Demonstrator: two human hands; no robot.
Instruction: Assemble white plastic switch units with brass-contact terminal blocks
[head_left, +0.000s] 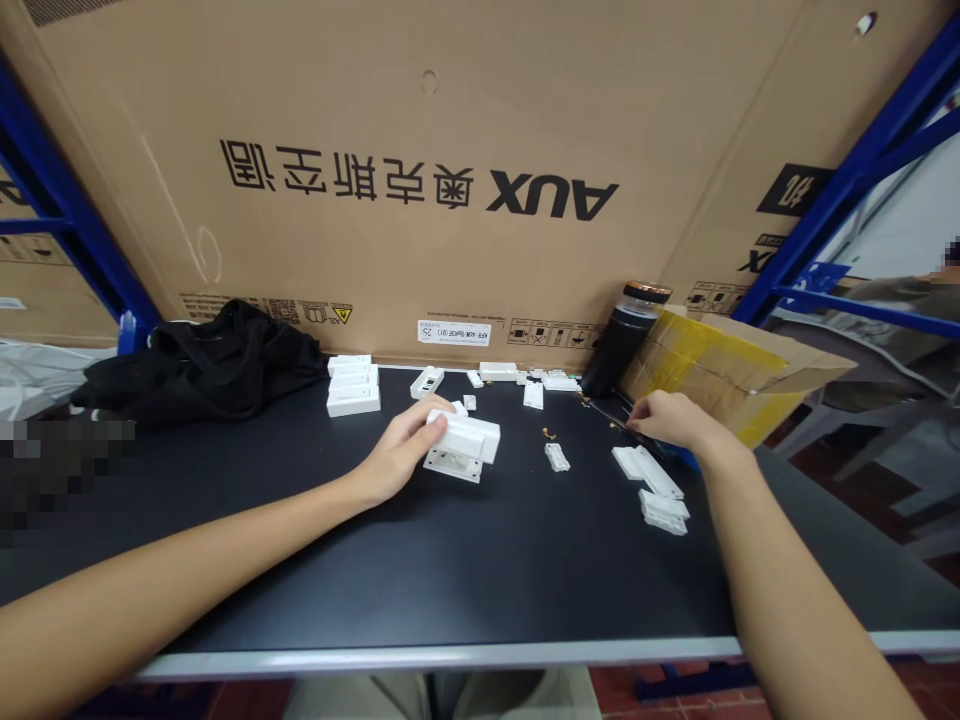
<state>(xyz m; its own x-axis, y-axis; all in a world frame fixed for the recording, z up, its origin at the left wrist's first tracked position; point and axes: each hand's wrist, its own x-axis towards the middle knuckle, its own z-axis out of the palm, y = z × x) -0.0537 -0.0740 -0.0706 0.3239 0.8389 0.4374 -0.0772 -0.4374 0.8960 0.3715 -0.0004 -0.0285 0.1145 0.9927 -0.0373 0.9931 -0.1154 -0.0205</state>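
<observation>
My left hand (401,448) is closed around a white plastic housing (466,437), thumb on top, held over the middle of the black table. Below the housing shows a white plate (452,466) with holes; whether the two are joined I cannot tell. At the right, my right hand (670,418) is closed in a pinch beside the cardboard box. A thin dark object (606,412) lies by its fingertips, but what they grip is hidden. Between the hands lies a small white bracket (556,457). White plastic covers (649,470) and a white frame (664,512) lie nearer me than my right hand.
White boxes (354,388) are stacked at the back left, beside a black cloth (217,365). Along the back lie several white parts (498,372). A black bottle (626,340) stands against the open cardboard box (720,365). Blue posts (862,190) flank the table.
</observation>
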